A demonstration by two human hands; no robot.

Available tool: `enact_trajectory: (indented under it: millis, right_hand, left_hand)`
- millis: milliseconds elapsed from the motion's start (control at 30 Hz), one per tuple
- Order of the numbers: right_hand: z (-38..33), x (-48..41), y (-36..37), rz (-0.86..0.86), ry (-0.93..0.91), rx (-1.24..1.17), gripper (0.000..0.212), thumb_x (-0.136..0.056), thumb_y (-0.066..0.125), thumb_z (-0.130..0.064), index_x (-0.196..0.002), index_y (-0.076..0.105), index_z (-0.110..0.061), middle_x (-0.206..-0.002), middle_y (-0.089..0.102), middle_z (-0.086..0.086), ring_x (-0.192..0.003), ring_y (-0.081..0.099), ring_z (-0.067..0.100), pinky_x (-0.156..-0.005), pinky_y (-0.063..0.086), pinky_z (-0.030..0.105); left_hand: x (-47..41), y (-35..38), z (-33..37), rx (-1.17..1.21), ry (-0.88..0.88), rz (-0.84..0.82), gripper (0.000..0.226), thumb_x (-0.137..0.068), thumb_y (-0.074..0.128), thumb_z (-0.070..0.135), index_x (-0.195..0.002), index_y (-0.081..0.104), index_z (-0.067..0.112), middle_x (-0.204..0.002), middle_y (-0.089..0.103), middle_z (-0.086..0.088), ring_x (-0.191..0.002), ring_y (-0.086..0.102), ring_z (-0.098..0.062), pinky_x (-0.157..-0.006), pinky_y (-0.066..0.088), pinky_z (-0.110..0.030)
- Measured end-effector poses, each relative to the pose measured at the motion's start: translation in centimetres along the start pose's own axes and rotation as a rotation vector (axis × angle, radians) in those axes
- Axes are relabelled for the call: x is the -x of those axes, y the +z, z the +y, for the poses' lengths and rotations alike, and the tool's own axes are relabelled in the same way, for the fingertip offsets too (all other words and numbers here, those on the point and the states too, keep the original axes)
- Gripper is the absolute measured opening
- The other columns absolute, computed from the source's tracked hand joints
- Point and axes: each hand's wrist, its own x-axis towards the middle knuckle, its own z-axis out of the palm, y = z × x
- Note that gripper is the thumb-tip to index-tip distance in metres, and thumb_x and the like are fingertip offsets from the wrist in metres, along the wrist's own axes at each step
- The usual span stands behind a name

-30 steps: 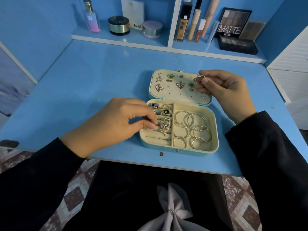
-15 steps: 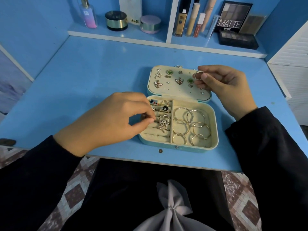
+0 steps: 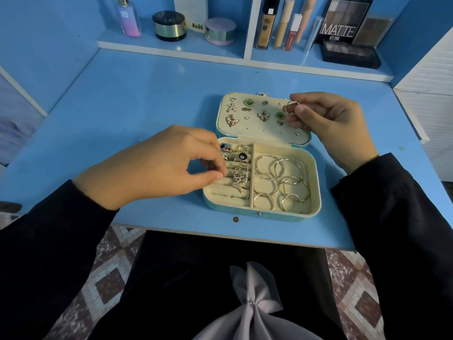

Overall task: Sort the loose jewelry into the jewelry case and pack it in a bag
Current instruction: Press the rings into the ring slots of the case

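The open turquoise jewelry case (image 3: 316,192) lies on the blue desk near its front edge. Its lid (image 3: 257,131) carries butterfly, starfish and green stud earrings. Rings sit in the left roll slots (image 3: 239,173), and several gold hoops (image 3: 282,182) fill the right compartment. My left hand (image 3: 157,165) hovers over the ring slots with thumb and forefinger pinched; anything between them is hidden. My right hand (image 3: 328,121) is raised over the lid's right end and pinches a small silver ring (image 3: 291,107). A grey cloth bag (image 3: 252,312) rests on my lap.
A shelf along the back holds a perfume bottle (image 3: 127,18), round jars (image 3: 169,25), makeup tubes (image 3: 282,25) and eyeshadow palettes (image 3: 345,20). A white cabinet (image 3: 431,106) stands at the right. The desk edge (image 3: 220,229) runs just in front of the case.
My left hand's pinched fingers have drawn slightly left, off the butterfly ring toward the slots' left end. My right hand keeps the small ring held over the lid.
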Motion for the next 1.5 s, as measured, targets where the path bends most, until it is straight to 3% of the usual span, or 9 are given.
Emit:
enact_trajectory:
  millis: [133, 233, 333, 500, 667, 800, 1033, 1233, 1500]
  right_hand:
    - [-0.3, 0.2, 0.1, -0.015, 0.003, -0.011, 0.018, -0.091, 0.061, -0.006, -0.109, 0.066, -0.008, -0.090, 0.076, -0.002, -0.082, 0.071, 0.015, -0.080, 0.055, 0.025]
    - [-0.6, 0.3, 0.4, -0.037, -0.013, 0.008, 0.019, -0.091, 0.061, -0.003, -0.108, 0.066, -0.009, -0.088, 0.075, -0.003, -0.082, 0.071, 0.014, -0.081, 0.055, 0.025]
    - [-1.1, 0.7, 1.1, -0.076, -0.012, 0.026, 0.021, -0.090, 0.060, 0.001, -0.109, 0.067, -0.009, -0.083, 0.075, -0.004, -0.079, 0.071, 0.013, -0.081, 0.056, 0.024]
    - [-2.4, 1.6, 2.9, -0.179, -0.002, 0.013, 0.022, -0.089, 0.061, 0.002, -0.110, 0.064, -0.002, -0.086, 0.073, 0.003, -0.080, 0.071, 0.018, -0.078, 0.057, 0.027]
    - [-3.5, 2.6, 4.7, -0.269, 0.015, 0.061, 0.016, -0.084, 0.067, -0.005, -0.100, 0.069, -0.010, -0.092, 0.075, 0.009, -0.085, 0.070, 0.016, -0.076, 0.055, 0.021]
    - [-4.4, 3.4, 6.0, -0.383, -0.028, 0.100, 0.019, -0.082, 0.069, -0.006, -0.101, 0.071, -0.005, -0.093, 0.075, 0.011, -0.089, 0.072, 0.022, -0.084, 0.056, 0.027]
    - [-4.6, 4.2, 7.8, -0.508, -0.139, 0.374, 0.016, -0.083, 0.073, -0.009, -0.099, 0.075, -0.007, -0.090, 0.072, 0.002, -0.080, 0.069, 0.016, -0.077, 0.056, 0.038]
    - [-5.4, 4.1, 8.1, -0.559, -0.282, 0.588, 0.011, -0.082, 0.075, -0.015, -0.093, 0.078, -0.014, -0.085, 0.072, -0.011, -0.073, 0.061, -0.005, -0.072, 0.045, 0.010]
    - [-5.5, 3.8, 8.3, -0.571, -0.298, 0.672, 0.012, -0.078, 0.076, -0.021, -0.089, 0.079, -0.017, -0.084, 0.073, -0.012, -0.077, 0.061, -0.006, -0.073, 0.042, 0.006]
  left_hand:
    - [-0.4, -0.4, -0.4, 0.054, -0.012, 0.000, 0.007, -0.085, 0.074, 0.021, -0.091, 0.077, 0.023, -0.091, 0.067, 0.012, -0.088, 0.064, -0.008, -0.080, 0.047, -0.017]
    - [-1.7, -0.3, -1.6, 0.127, -0.019, 0.127, 0.007, -0.086, 0.074, 0.021, -0.093, 0.074, 0.021, -0.093, 0.068, 0.009, -0.090, 0.065, -0.012, -0.087, 0.048, -0.022]
    - [-3.9, 0.1, -3.6, 0.132, -0.031, 0.247, 0.017, -0.090, 0.070, 0.024, -0.107, 0.071, 0.021, -0.109, 0.066, 0.006, -0.107, 0.061, -0.008, -0.100, 0.043, -0.023]
    - [-7.9, 1.3, -7.0, 0.131, -0.110, 0.249, 0.032, -0.097, 0.059, 0.031, -0.128, 0.060, 0.030, -0.140, 0.052, 0.006, -0.133, 0.042, -0.001, -0.115, 0.031, -0.026]
    - [-8.9, 2.4, -8.3, 0.277, -0.184, 0.186, 0.037, -0.101, 0.051, 0.028, -0.137, 0.056, 0.020, -0.140, 0.055, 0.007, -0.130, 0.047, -0.001, -0.113, 0.035, -0.029]
    - [-8.7, 2.6, -8.2, 0.291, -0.214, 0.211, 0.036, -0.100, 0.050, 0.027, -0.136, 0.057, 0.025, -0.139, 0.055, 0.013, -0.129, 0.046, 0.004, -0.113, 0.035, -0.025]
    - [-8.4, 2.7, -8.0, 0.318, -0.211, 0.218, 0.035, -0.101, 0.050, 0.028, -0.136, 0.056, 0.028, -0.137, 0.055, 0.018, -0.127, 0.046, 0.008, -0.112, 0.036, -0.024]
    - [-8.4, 2.6, -8.1, 0.322, -0.221, 0.221, 0.034, -0.101, 0.050, 0.030, -0.135, 0.057, 0.031, -0.136, 0.055, 0.019, -0.126, 0.046, 0.009, -0.111, 0.035, -0.021]
    - [-8.4, 2.4, -8.4, 0.334, -0.222, 0.202, 0.035, -0.100, 0.051, 0.032, -0.135, 0.057, 0.032, -0.137, 0.055, 0.018, -0.128, 0.046, 0.006, -0.113, 0.036, -0.027]
